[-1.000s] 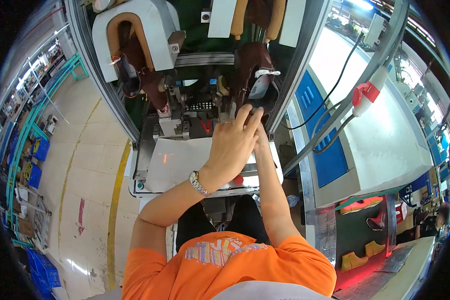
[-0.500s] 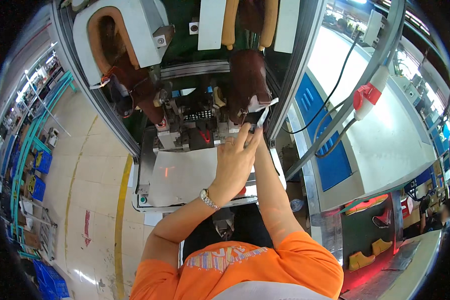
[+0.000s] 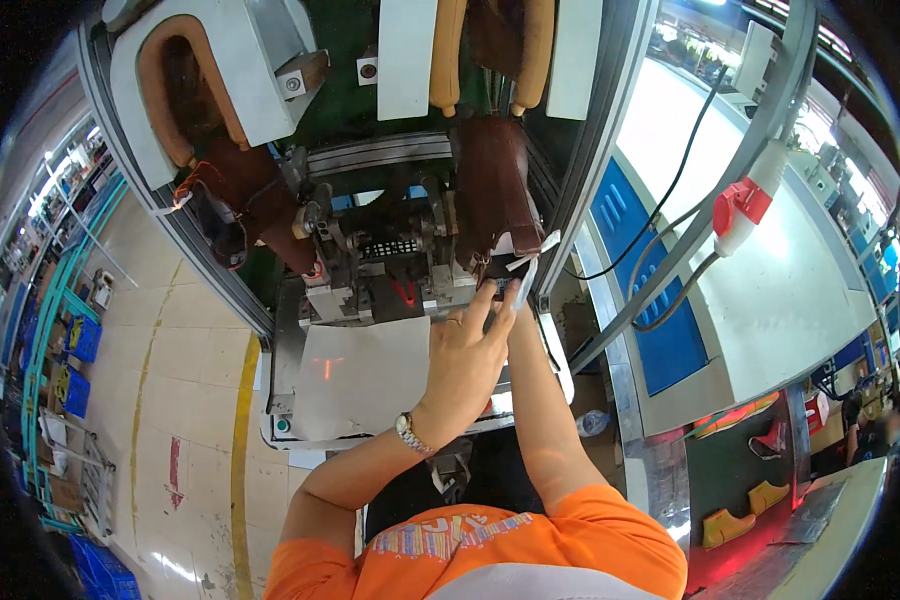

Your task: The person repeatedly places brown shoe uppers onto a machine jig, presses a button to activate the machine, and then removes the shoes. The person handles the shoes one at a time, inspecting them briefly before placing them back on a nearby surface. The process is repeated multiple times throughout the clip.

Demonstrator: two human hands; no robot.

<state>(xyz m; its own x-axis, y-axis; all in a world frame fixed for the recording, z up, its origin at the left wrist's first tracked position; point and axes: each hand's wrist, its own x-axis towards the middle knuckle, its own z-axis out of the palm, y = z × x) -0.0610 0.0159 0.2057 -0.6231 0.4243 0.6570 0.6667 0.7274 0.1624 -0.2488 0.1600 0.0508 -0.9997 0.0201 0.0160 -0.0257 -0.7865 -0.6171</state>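
A brown leather boot upper (image 3: 492, 185) hangs from the right station of the machine, its lower end facing me. My left hand (image 3: 465, 360), with a watch at its wrist, reaches to that lower end. Its thumb and index finger close in on the edge there. Next to the fingertips a narrow whitish strip (image 3: 526, 282) sticks out. My right hand (image 3: 523, 312) is at the same spot, mostly hidden behind the left one, so its fingers cannot be made out. A second brown boot upper (image 3: 255, 195) sits on the left station.
Below the clamps lies a white plate (image 3: 365, 375) with a red light mark. Padded tan U-shaped forms (image 3: 160, 95) stand above. Metal posts (image 3: 610, 130) frame the machine on both sides. At right are a red plug connector (image 3: 740, 207) and yellow boots (image 3: 727, 527) on a conveyor.
The machine and boot uppers appear slightly lower and further left as the view shifts. Both hands stay at the lower end of the right boot upper, and the whitish strip now points more downward.
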